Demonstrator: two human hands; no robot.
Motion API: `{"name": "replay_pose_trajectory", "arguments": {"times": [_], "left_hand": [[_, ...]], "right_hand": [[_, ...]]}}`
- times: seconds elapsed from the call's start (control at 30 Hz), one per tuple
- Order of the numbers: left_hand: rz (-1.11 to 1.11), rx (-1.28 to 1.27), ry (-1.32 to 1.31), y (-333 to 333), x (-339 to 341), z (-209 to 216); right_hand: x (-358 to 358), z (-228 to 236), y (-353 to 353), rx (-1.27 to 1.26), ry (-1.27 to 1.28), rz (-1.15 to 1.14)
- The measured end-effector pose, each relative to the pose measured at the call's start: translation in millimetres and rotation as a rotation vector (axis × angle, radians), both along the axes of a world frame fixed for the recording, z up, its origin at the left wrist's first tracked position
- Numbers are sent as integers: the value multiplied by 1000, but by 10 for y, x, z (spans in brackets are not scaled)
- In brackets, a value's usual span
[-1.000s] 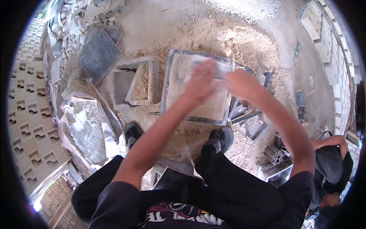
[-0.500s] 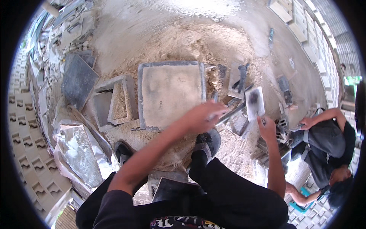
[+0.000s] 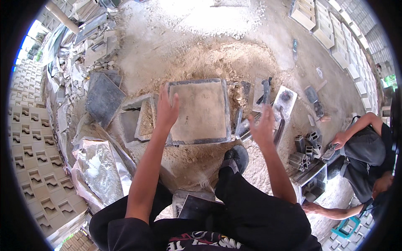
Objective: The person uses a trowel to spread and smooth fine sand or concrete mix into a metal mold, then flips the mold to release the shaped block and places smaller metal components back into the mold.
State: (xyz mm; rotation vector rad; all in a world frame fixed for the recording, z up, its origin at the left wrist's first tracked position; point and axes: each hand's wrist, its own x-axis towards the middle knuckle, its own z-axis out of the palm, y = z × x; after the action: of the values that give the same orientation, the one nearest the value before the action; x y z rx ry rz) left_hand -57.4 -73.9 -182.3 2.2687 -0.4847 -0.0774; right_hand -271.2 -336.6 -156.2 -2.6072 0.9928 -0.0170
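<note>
A square dark-edged mould [image 3: 168, 138], filled level with sandy tan material, lies on the ground in front of me. My left hand [image 3: 167, 109] is at its left edge, fingers stretched out and thumb apart, holding nothing. To the right of the mould my right hand [image 3: 264, 127] is raised with fingers spread and slightly blurred, also holding nothing. Nearest to it are a dark narrow bar [image 3: 279, 130] and a pale rectangular plate [image 3: 286, 100] with a dark smudge. A black tool [image 3: 265, 90] lies on a board just beyond.
Left of the mould sits a grey frame box [image 3: 130, 123] with sand; dark slabs [image 3: 104, 99] lie farther out. A co-worker [image 3: 362, 144] sits at the right near small hollow metal blocks [image 3: 299, 161]. Patterned blocks [image 3: 37, 154] are stacked at far left. Loose sand [image 3: 217, 58] lies beyond the mould.
My left hand has moved from the mould's right side to its left edge. My right hand has come off the pale plate and moved left. The dark bar now lies beside the plate.
</note>
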Motion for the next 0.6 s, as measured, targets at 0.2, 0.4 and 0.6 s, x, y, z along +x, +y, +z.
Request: {"name": "replay_pose_trajectory", "arguments": {"times": [0.2,0.4,0.6], "left_hand": [[139,76,-69,-144,-138,-343],[124,141,10,-187,-121,-193],[98,160,10,9,-128,-103]], "right_hand": [[588,-272,527,416,-303,169],[1128,-303,678,198,-397,269],[1200,-405,782,149,-398,323]]}}
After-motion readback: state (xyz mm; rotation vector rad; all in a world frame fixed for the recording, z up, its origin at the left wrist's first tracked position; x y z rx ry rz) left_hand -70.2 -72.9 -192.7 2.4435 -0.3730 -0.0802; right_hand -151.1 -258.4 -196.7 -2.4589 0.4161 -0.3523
